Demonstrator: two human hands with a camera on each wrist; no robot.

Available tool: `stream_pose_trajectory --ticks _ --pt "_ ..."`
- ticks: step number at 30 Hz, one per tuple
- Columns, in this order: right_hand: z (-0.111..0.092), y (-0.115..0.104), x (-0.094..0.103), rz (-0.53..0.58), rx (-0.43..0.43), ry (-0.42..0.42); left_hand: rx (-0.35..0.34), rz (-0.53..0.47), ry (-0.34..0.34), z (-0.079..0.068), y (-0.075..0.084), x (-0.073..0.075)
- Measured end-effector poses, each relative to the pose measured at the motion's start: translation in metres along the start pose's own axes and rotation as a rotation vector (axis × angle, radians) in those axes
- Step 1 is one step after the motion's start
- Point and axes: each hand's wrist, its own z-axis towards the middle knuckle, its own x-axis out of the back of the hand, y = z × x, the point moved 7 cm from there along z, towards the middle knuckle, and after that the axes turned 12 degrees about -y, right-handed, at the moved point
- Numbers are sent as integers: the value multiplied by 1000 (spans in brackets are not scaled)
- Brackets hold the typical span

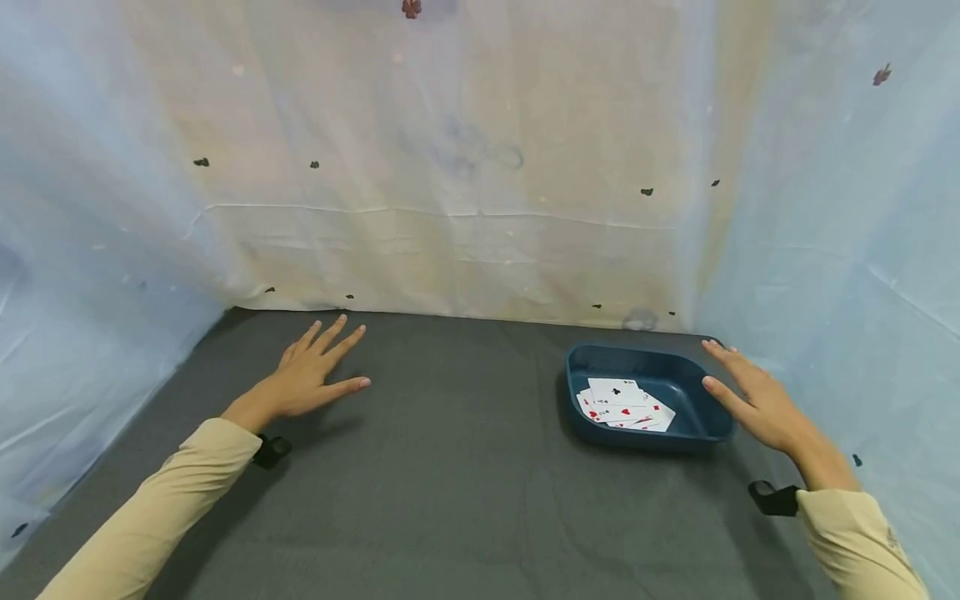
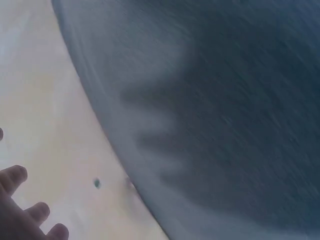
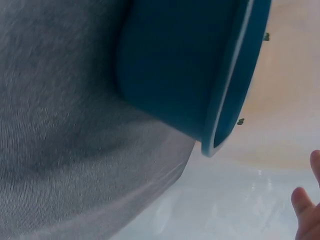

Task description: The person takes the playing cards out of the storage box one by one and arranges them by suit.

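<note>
A dark blue basin (image 1: 697, 400) sits on the grey cloth at the right, and several playing cards (image 1: 626, 407) lie spread in its left part. My right hand (image 1: 761, 404) is by the basin's right rim with its fingers extended, holding nothing; whether it touches the rim I cannot tell. Over the cloth at the left, my left hand (image 1: 306, 375) has its fingers spread and nothing in it. In the right wrist view the basin's outer wall (image 3: 165, 65) fills the upper middle, with fingertips (image 3: 302, 200) at the lower right edge. Left fingertips (image 2: 37, 212) show in the left wrist view.
Grey cloth (image 1: 450, 467) covers the table between and in front of the hands. A pale hanging sheet (image 1: 465, 167) with small dark marks rises behind the table, and bluish sheets (image 1: 862, 250) enclose both sides. A dark strap (image 1: 272, 451) is on the left wrist.
</note>
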Motion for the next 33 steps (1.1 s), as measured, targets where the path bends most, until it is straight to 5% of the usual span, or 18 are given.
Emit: stream_pose_trajectory --ticks 9,24,33 --pt "-4 5 -2 85 -110 67 -84 -154 52 20 29 2" --pt "-10 24 -4 256 -176 276 -198 -523 159 66 104 8" --pt "-11 42 -9 314 -282 319 -265 -738 133 87 140 4"
